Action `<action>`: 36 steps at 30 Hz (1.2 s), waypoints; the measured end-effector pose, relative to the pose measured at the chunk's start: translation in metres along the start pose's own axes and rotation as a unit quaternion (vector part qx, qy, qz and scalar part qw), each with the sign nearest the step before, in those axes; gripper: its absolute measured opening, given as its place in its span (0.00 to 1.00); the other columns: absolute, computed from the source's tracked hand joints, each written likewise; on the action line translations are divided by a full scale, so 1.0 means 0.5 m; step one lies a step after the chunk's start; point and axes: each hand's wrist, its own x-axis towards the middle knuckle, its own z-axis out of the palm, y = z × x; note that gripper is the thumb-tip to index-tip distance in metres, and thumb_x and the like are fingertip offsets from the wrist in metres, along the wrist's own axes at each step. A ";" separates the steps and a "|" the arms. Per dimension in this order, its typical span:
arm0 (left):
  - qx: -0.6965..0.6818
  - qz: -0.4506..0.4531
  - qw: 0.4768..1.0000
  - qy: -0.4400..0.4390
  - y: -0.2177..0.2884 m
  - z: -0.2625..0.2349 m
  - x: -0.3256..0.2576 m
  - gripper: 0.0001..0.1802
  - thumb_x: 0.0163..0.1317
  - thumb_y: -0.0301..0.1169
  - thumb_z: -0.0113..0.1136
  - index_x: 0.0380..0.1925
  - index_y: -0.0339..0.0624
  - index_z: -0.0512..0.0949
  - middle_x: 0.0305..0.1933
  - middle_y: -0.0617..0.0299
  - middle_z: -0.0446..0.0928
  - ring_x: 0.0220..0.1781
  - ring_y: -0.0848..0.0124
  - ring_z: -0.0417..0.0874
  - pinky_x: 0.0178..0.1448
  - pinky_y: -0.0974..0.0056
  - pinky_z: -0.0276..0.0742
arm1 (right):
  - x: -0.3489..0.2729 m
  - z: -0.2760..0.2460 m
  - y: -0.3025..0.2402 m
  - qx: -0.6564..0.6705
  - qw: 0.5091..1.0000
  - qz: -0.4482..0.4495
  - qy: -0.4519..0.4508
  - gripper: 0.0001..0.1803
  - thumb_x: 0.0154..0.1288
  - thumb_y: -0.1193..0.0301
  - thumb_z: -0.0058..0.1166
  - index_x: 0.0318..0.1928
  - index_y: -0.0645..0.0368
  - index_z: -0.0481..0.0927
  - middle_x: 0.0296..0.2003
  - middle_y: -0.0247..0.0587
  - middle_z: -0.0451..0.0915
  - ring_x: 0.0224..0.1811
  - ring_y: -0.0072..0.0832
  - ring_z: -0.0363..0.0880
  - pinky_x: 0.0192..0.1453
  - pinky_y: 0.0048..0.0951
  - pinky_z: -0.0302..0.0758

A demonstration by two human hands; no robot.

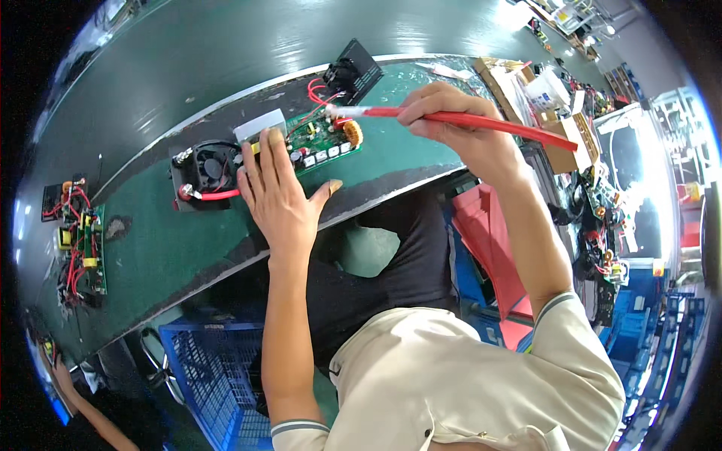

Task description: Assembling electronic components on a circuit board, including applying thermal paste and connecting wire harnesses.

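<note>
L hand [280, 199] open flat, fingers spread, hiding L end of grn PCB [320, 139]. R hand [451, 116] closed round red brush [538, 134], tip over PCB; contact unclear. PCB's on bench [162, 240], btwn blk fan unit [214, 167] & blk panel [362, 71]. Wired boards [79, 240] far L, cardboard box [564, 155] R, blue crate [214, 368] near L.

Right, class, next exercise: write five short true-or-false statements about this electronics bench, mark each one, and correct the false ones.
1. The right hand holds a red-handled brush. True.
2. The left hand grips the toroidal coil. False: it rests at the left end of the circuit board, apart from the coil.
3. The cooling fan lies to the left of the left hand. True.
4. The plastic basket is yellow. False: it is blue.
5. A second circuit board lies farther left. True.
</note>
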 end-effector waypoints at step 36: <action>0.075 0.146 0.922 -0.350 -0.045 -0.116 0.197 0.52 0.49 0.34 0.72 0.73 0.51 0.53 0.63 0.46 0.67 0.64 0.48 0.71 0.66 0.51 0.72 | -0.224 -0.157 0.030 -0.007 0.915 0.114 0.388 0.06 0.68 0.80 0.54 0.45 0.66 0.77 0.39 0.34 0.77 0.38 0.18 0.73 0.44 0.19 0.70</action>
